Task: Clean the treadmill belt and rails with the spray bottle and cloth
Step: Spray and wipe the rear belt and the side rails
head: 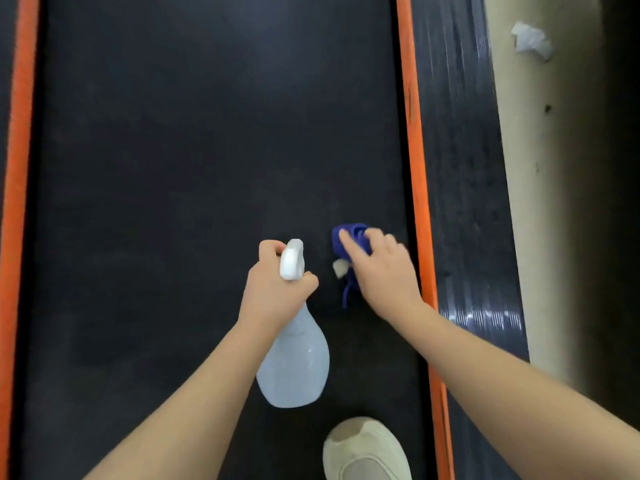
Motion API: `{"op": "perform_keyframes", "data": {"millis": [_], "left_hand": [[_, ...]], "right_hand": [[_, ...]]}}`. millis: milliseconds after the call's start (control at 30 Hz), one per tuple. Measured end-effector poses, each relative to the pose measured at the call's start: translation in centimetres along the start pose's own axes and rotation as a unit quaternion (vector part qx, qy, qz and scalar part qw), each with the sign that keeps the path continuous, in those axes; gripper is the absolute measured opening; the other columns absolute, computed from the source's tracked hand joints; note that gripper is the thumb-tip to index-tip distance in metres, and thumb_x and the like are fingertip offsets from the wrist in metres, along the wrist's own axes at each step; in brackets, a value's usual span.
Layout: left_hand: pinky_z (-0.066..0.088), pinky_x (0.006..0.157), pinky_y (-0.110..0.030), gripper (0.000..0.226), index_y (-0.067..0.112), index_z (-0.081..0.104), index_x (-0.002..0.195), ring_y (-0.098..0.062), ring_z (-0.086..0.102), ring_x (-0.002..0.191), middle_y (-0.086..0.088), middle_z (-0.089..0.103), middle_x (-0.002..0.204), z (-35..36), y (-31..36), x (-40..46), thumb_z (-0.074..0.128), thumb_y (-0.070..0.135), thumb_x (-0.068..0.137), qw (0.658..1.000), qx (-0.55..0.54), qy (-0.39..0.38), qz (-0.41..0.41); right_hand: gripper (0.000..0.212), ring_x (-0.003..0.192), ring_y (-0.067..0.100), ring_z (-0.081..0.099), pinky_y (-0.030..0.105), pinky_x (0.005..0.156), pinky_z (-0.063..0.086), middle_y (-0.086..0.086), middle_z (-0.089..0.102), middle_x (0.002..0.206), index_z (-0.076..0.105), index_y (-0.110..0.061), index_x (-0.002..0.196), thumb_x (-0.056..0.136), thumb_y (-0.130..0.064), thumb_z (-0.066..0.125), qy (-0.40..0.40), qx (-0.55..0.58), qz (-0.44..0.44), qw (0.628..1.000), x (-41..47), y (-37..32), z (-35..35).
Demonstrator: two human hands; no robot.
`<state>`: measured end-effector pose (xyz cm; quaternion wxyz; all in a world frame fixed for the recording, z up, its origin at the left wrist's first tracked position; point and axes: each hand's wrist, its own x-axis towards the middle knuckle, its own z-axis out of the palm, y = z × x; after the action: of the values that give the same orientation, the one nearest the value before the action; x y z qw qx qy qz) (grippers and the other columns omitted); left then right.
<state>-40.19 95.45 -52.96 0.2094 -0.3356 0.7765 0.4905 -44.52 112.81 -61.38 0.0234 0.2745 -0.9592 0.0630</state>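
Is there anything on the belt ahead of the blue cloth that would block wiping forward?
Nothing visible does. The right hand presses the blue cloth on the belt, and the dark surface ahead looks bare. The crumpled white paper lies off to the right, beyond the rail.

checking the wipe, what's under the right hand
A crumpled blue cloth lies under the right hand, on the black treadmill belt. Its far edge, white tag and a loose strand show; the hand covers the rest.

A pale shoe (367,448) on black; crumpled white paper (530,39) on the beige floor (554,202).
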Motion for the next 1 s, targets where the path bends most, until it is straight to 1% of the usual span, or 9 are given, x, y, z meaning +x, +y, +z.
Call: {"op": "perform_keyframes", "data": {"millis": [133, 300, 433, 500, 633, 667, 767, 867, 1000], "left_hand": [[0.041, 0.059, -0.024, 0.042, 0.022, 0.038, 0.113, -0.008, 0.051, 0.082, 0.006, 0.05, 0.096, -1.4, -1.1, 0.7, 0.065, 0.017, 0.081, 0.999, -0.02, 0.037, -0.007], [0.039, 0.057, -0.024, 0.039, 0.015, 0.038, 0.108, -0.013, 0.053, 0.082, 0.004, 0.049, 0.094, -2.0, -2.5, 0.2, 0.066, 0.016, 0.082, 0.995, -0.049, 0.09, -0.002], [0.039, 0.058, -0.025, 0.037, 0.016, 0.037, 0.105, -0.011, 0.053, 0.082, 0.003, 0.051, 0.093, -2.6, -2.6, -0.3, 0.065, 0.013, 0.081, 0.996, -0.05, 0.073, 0.002], [0.04, 0.058, -0.025, 0.037, 0.017, 0.036, 0.105, -0.01, 0.052, 0.081, 0.004, 0.051, 0.092, -2.7, -2.9, -0.6, 0.064, 0.011, 0.081, 0.997, -0.042, 0.067, 0.0], [0.042, 0.06, -0.025, 0.034, 0.015, 0.038, 0.104, -0.008, 0.051, 0.079, 0.003, 0.051, 0.093, -3.1, -4.4, -1.2, 0.061, 0.008, 0.081, 0.996, -0.038, 0.077, -0.019], [0.042, 0.06, -0.025, 0.033, 0.015, 0.038, 0.104, -0.008, 0.051, 0.079, 0.002, 0.052, 0.094, -3.3, -4.6, -1.4, 0.06, 0.008, 0.081, 0.996, -0.04, 0.078, -0.024], [0.043, 0.063, -0.027, 0.032, 0.015, 0.039, 0.103, -0.01, 0.053, 0.081, 0.001, 0.055, 0.095, -3.4, -4.8, -1.9, 0.06, 0.008, 0.08, 0.996, -0.043, 0.073, -0.032], [0.044, 0.065, -0.026, 0.033, 0.016, 0.039, 0.103, -0.008, 0.052, 0.08, 0.003, 0.054, 0.094, -3.8, -5.1, -1.9, 0.06, 0.008, 0.079, 0.991, -0.065, 0.108, -0.038], [0.041, 0.062, -0.025, 0.031, 0.017, 0.04, 0.101, -0.014, 0.052, 0.084, 0.003, 0.054, 0.095, -4.2, -6.2, -2.4, 0.06, 0.009, 0.079, 0.979, -0.114, 0.158, -0.055]], "right_hand": [[0.057, 0.063, 0.033, 0.053, 0.032, 0.051, 0.041, 0.022, 0.059, 0.093, 0.063, -0.012, 0.119, 0.064, -0.013, 0.077, -0.025, 0.026, -0.109, 0.993, 1.6, 1.0, 0.1], [0.053, 0.068, 0.039, 0.051, 0.036, 0.057, 0.041, 0.027, 0.055, 0.096, 0.059, -0.004, 0.122, 0.07, -0.004, 0.071, 0.004, 0.077, 0.108, 0.991, 5.8, -0.2, 1.1], [0.06, 0.063, 0.035, 0.053, 0.037, 0.054, 0.047, 0.025, 0.058, 0.096, 0.061, -0.006, 0.119, 0.062, -0.008, 0.076, -0.048, 0.069, -0.132, 0.988, 1.9, -2.2, 0.6], [0.049, 0.062, 0.034, 0.054, 0.036, 0.054, 0.046, 0.022, 0.058, 0.093, 0.062, -0.009, 0.118, 0.07, -0.014, 0.068, -0.066, 0.053, -0.186, 0.979, 3.0, -1.0, 0.2], [0.043, 0.067, 0.038, 0.052, 0.037, 0.059, 0.041, 0.024, 0.055, 0.091, 0.06, -0.007, 0.12, 0.077, -0.01, 0.061, 0.0, 0.062, 0.07, 0.996, 5.3, -0.3, 0.8], [0.044, 0.068, 0.038, 0.052, 0.037, 0.059, 0.041, 0.024, 0.054, 0.092, 0.06, -0.006, 0.12, 0.077, -0.01, 0.059, 0.009, 0.057, 0.073, 0.996, 4.7, -1.0, 0.8], [0.048, 0.065, 0.034, 0.053, 0.034, 0.055, 0.044, 0.022, 0.057, 0.094, 0.06, -0.01, 0.12, 0.076, -0.02, 0.046, -0.028, 0.071, -0.1, 0.992, -0.5, -4.1, 0.5], [0.048, 0.065, 0.029, 0.053, 0.03, 0.055, 0.042, 0.016, 0.059, 0.096, 0.05, -0.017, 0.124, 0.077, -0.022, 0.049, -0.098, 0.092, -0.234, 0.963, -4.7, -5.8, -0.2], [0.048, 0.066, 0.035, 0.053, 0.036, 0.055, 0.044, 0.019, 0.057, 0.092, 0.059, -0.012, 0.122, 0.074, -0.016, 0.058, -0.064, 0.089, -0.107, 0.988, 0.2, -6.7, 0.4]]}}
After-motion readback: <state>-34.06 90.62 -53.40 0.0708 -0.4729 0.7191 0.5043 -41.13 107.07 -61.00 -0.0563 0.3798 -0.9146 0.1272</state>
